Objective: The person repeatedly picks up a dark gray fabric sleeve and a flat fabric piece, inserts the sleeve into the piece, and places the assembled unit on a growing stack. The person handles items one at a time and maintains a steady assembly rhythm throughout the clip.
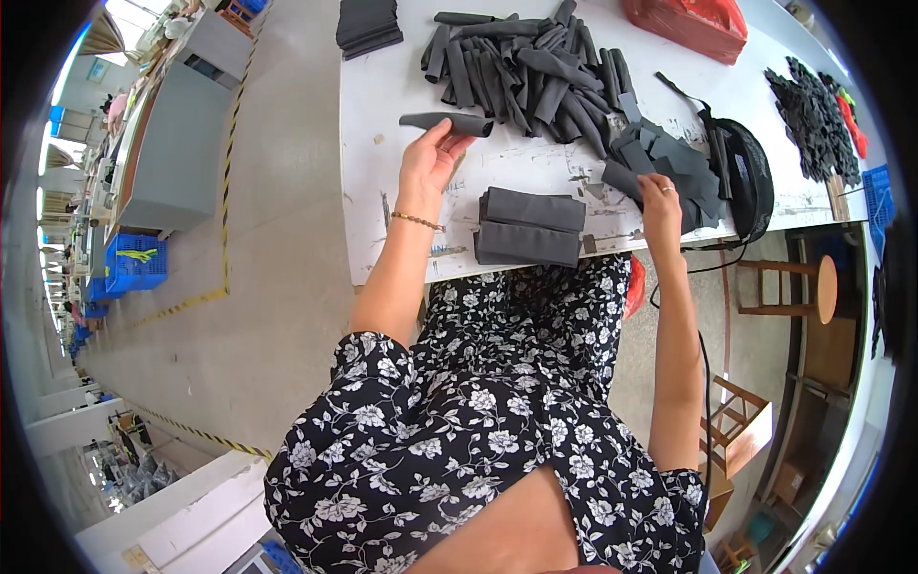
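My left hand [432, 158] is closed round a rolled dark grey fabric tube [469, 124], held level over the left side of the white table [368, 191]. To the right, my right hand [658, 196] pinches a flat dark grey fabric piece [623, 180] at the edge of a loose pile of flat pieces [679, 158]. Between my hands, close to the front edge, lie folded dark grey fabric stacks [531, 227] side by side. Beyond them spreads a big heap of rolled fabric tubes [535, 67].
A neat dark stack [369, 27] sits at the far left corner. A red plastic bag [688, 27] stands at the back, and a black mesh-sided bag [746, 177] lies right of the loose pieces. Further right are a dark fabric heap [811, 120] and a wooden stool [794, 289].
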Motion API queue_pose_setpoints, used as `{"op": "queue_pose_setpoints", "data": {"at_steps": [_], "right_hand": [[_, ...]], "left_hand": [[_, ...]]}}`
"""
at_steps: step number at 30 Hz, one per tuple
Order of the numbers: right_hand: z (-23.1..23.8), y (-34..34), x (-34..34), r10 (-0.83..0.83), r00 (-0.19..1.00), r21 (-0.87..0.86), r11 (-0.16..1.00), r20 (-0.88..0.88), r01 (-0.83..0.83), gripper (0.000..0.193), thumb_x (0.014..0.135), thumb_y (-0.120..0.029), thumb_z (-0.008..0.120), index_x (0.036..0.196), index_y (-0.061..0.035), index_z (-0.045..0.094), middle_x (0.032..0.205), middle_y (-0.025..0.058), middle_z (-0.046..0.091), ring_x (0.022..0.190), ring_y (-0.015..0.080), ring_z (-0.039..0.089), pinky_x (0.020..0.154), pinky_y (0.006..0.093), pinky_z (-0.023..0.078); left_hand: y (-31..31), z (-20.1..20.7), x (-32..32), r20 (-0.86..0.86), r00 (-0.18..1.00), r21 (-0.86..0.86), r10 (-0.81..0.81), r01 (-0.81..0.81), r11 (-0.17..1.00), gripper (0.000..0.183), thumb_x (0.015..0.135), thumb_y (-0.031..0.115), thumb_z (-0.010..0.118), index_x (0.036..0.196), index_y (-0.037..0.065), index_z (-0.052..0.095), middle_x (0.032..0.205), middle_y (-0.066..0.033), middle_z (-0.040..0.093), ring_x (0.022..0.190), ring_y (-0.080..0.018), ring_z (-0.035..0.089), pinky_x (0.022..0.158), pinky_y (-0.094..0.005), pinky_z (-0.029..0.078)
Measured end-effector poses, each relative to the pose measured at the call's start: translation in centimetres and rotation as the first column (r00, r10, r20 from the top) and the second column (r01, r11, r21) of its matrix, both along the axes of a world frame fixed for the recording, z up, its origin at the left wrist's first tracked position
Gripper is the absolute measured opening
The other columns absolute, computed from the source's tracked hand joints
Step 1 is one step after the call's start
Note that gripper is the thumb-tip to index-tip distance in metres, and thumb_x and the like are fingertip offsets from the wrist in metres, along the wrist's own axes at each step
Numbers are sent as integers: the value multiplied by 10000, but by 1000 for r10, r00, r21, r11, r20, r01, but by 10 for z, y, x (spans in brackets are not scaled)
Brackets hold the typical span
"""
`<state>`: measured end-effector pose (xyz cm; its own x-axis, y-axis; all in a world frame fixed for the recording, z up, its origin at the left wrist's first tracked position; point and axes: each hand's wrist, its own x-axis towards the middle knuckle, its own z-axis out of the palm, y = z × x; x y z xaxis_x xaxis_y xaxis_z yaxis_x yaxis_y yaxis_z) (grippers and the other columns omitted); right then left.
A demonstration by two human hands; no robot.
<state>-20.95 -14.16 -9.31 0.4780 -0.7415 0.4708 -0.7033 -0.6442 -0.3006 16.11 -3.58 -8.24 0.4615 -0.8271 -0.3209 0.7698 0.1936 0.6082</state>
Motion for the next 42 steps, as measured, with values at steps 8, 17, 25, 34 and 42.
{"op": "queue_pose_setpoints", "data": {"at_steps": [8,17,25,34,42], "right_hand": [[78,70,57,35,891,433,865,453,-254,335,871,-170,723,1068,-20,498,950,157,594,842,247,571,774,362,466],[93,91,71,247,858,132,932,451,-337,408,854,-115,689,1224,-26,544,1023,130,600,948,320,559,843,436,417],[117,90,70,289,909,93,939,301,-330,288,818,-130,711,1106,-130,712,988,14,619,975,235,553,857,371,392],[117,81,71,269,939,-34,963,216,-268,250,798,-99,718,1045,-132,732,956,-3,610,892,214,563,797,376,402],[119,84,70,243,965,-199,955,98,-220,328,759,-107,739,1084,-136,705,990,-2,599,891,219,556,810,387,405]], "left_hand": [[2,26,-34,-215,976,-29,-22,16,999,301,931,54,589,1138,-135,480,1147,-302,572,1117,-429,585,996,-541,520],[6,38,-60,8,967,-100,-256,256,962,300,939,110,621,1105,-136,579,1099,-238,651,1053,-309,653,941,-373,573],[6,48,-75,14,955,-77,-296,296,952,227,933,126,640,1036,-76,619,1048,-209,676,1002,-285,673,901,-350,589],[10,60,-86,3,931,-98,-366,364,926,184,908,82,661,1064,21,585,1101,-216,659,1044,-299,662,935,-378,578],[17,78,-101,-3,958,-78,-288,287,955,241,924,15,608,1147,3,518,1127,-235,637,1074,-316,648,938,-440,571]]}}
